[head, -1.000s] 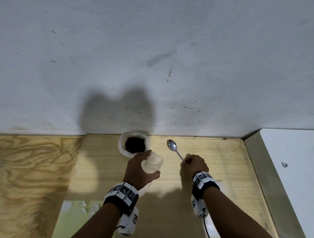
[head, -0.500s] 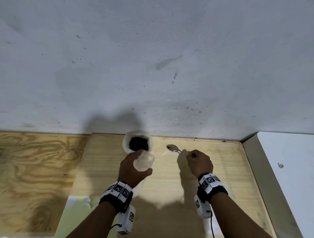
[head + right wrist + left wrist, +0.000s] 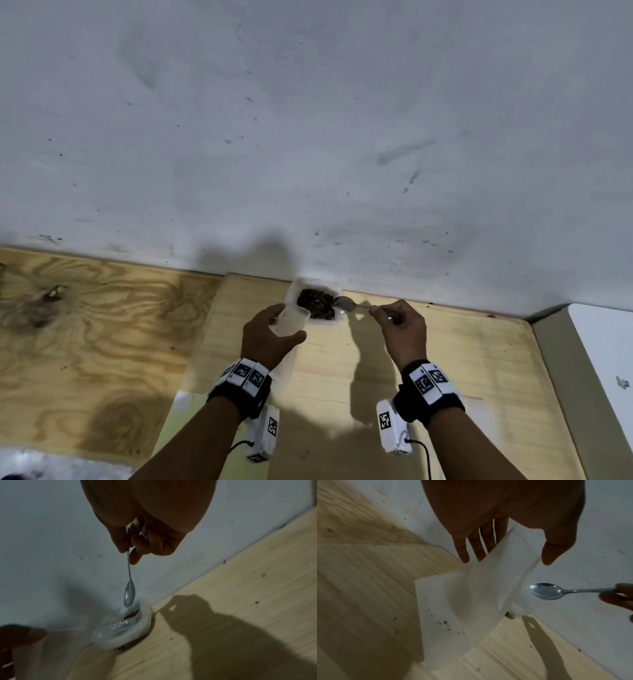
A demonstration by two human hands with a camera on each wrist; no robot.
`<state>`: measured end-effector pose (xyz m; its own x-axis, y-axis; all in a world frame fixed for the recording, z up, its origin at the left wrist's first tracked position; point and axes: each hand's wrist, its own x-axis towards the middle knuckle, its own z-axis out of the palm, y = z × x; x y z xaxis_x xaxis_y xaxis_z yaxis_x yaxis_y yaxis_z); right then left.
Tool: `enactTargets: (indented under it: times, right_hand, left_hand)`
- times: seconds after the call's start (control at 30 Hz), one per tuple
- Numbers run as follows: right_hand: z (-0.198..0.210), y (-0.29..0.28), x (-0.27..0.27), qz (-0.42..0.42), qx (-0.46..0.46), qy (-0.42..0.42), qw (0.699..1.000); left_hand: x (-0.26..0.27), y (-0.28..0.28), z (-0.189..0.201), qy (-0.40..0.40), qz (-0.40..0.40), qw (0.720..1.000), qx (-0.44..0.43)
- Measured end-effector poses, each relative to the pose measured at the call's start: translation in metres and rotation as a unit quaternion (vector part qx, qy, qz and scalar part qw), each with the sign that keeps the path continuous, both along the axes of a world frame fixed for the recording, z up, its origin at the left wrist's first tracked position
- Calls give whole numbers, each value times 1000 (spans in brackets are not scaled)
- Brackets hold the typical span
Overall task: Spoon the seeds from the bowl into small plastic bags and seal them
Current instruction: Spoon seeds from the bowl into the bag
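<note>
A white bowl [image 3: 337,317] of dark seeds [image 3: 315,303] stands on the pale wooden board against the wall. My left hand [image 3: 270,334] holds a small clear plastic bag [image 3: 291,320] with its mouth held wide, just left of the bowl. In the left wrist view the bag [image 3: 479,601] hangs between thumb and fingers. My right hand [image 3: 400,325] pinches the handle of a metal spoon [image 3: 344,304], whose empty bowl hovers at the dish's right rim. The right wrist view shows the spoon [image 3: 129,595] pointing down over the seeds [image 3: 131,614].
A grey-white wall [image 3: 308,137] rises directly behind the bowl. The pale board [image 3: 462,359] lies on darker plywood [image 3: 85,325] at the left. A white surface [image 3: 603,342] borders the right side. Loose seed specks dot the board.
The spoon has swung left from over the board to the bowl's right rim. My left hand has carried the bag up against the bowl's left side.
</note>
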<state>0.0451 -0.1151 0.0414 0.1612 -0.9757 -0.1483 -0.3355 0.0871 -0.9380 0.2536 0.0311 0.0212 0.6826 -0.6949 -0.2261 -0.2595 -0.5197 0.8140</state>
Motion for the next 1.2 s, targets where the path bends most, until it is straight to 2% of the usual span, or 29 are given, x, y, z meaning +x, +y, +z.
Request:
enactTargets:
  times: [0.1,0.23,0.57,0.97,1.2]
  right_hand:
    - [-7,1,21,1,-4,35,999]
    - [-22,-3,42,-13,-1,42,999]
    - [-43,5,56,-26,48,60,997]
    - [-62,-5,62,-101,202,-18,974]
    - [-46,-15,46,-105,200,-35,973]
  left_hand:
    - [9,-7,-4,9,-10,1000,11]
    - [17,-14,-10,21,-21,999,28]
    - [29,-23,-22,75,-34,995,49]
    - [31,-29,-20,92,-60,992,61]
    - [28,-26,-20,71,-53,994,57]
